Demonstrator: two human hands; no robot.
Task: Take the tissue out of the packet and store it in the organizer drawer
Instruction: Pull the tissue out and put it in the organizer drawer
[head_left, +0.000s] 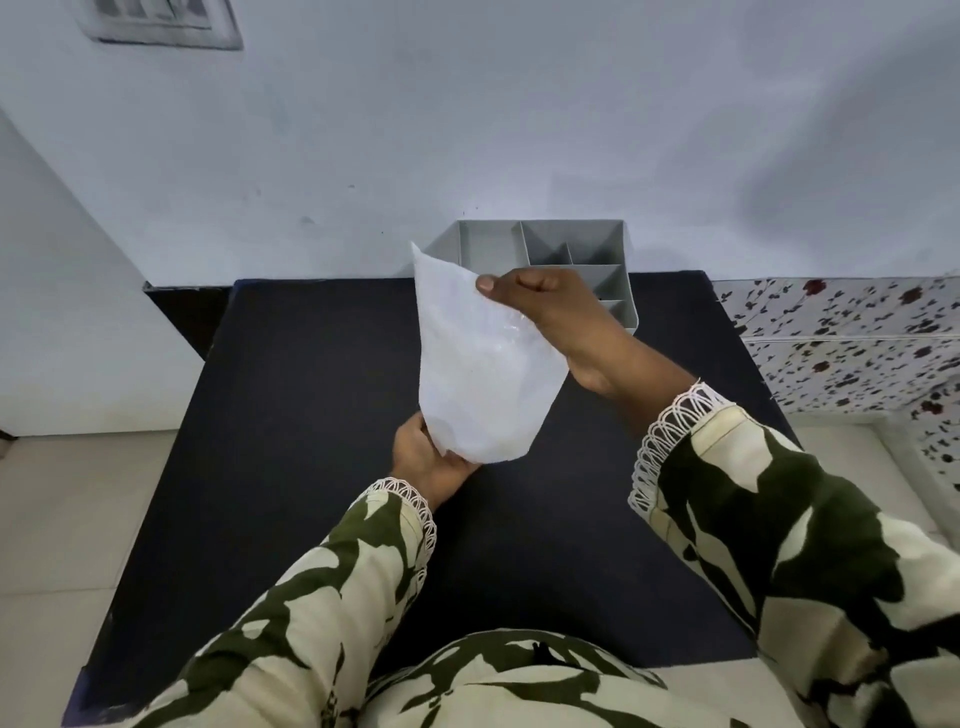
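Note:
A white tissue packet (478, 374) hangs upright above the middle of the dark table (291, 415). My left hand (423, 460) grips its bottom corner from below. My right hand (550, 317) pinches its upper right edge between thumb and fingers. The packet looks like clear plastic over white tissue; no separate tissue shows outside it. Behind it, at the table's far edge against the wall, stands the grey organizer (566, 260) with several open compartments. My right hand and the packet cover its front, so any drawer is hidden.
A pale blue wall (467, 130) rises right behind the organizer. Floral-patterned tiles (852, 343) lie to the right of the table, and a light floor (62, 519) to the left. My patterned sleeves cross the table's near part.

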